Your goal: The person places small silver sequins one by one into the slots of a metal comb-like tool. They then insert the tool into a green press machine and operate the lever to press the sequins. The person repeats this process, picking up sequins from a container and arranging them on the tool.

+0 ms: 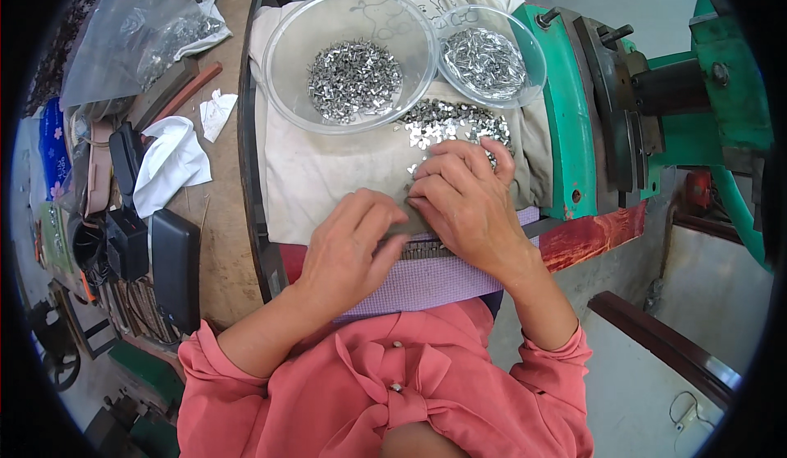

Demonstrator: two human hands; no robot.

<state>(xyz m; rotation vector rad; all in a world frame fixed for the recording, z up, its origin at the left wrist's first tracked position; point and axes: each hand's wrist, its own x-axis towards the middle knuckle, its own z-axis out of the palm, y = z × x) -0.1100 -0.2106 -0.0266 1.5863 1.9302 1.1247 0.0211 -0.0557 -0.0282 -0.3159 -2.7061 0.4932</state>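
Observation:
My left hand [346, 235] is above the near edge of a pale cloth, fingers curled and thumb close to the index finger. The fingertips are slightly blurred, and what they hold is hidden. Just right of it, my right hand [469, 204] is bent over the cloth, thumb and index finger pressed together. Anything in that pinch is too small to name. Beyond the right fingers lies a loose heap of small shiny metal pieces [443, 118], partly covered by the hand. Below both hands runs a narrow rack [422, 250] with a row of small metal parts.
A large clear tub [287, 89] of small metal pieces and a smaller clear bowl [534, 71] of slender metal parts stand behind. Green machinery [566, 130] borders the right. Leftward, a wooden table [225, 245] bears a black case [175, 269], white cloth [170, 167] and plastic bags.

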